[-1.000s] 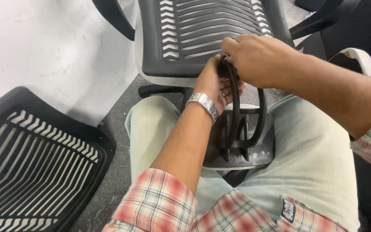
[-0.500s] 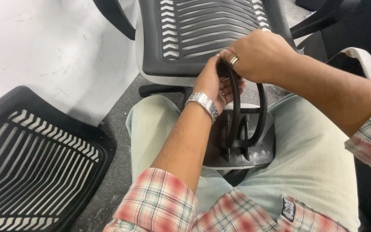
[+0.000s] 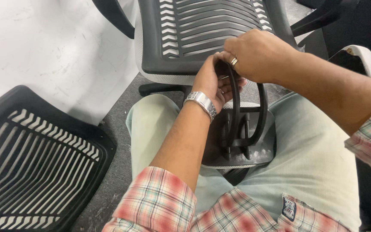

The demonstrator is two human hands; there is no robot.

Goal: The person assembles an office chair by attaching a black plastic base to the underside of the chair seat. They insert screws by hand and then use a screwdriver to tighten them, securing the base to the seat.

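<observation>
Thing: black curved plastic frame (image 3: 243, 116), barred, standing upright on a grey pad on the lap, frame centre | left hand (image 3: 211, 83) clasps its left bar | right hand (image 3: 256, 53) clamped over its top

Brightness: the scene is evenly and fairly brightly lit, with soft, diffuse light and no strong beam.
Glare: the white wall (image 3: 44, 47) at upper left is nearly washed out; a metal watch (image 3: 202, 103) catches a small bright glint.
Shadows: they are soft and shallow, deepest between the thighs under the black curved frame (image 3: 241, 124) and in the dark upper right corner.
Sharpness: the centre is crisp; the plaid sleeve (image 3: 151, 202) at the bottom edge looks slightly soft.
Distortion: the wide lens mildly stretches the edges.
</observation>
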